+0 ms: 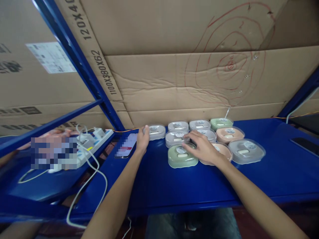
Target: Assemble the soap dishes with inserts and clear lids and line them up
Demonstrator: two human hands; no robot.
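Observation:
Several small rounded boxes with clear lids sit in rows on a blue shelf (174, 186). My left hand (143, 139) grips the left end of a grey box (156, 131) at the far left of the group. My right hand (203, 147) lies flat with fingers spread, resting on a green box (181, 156) and a pink box (223, 151) in the front row. More grey boxes (177, 126), a green box (221, 123), another pink box (229, 134) and a large grey box (246, 151) stand around them.
A phone (127, 146) lies left of the boxes. A white power strip (96, 139) with plugs and cables sits on the lower left shelf. Cardboard sheets (186, 76) form the back wall. Blue rack beams (82, 66) cross at left. A dark object (305, 143) lies far right.

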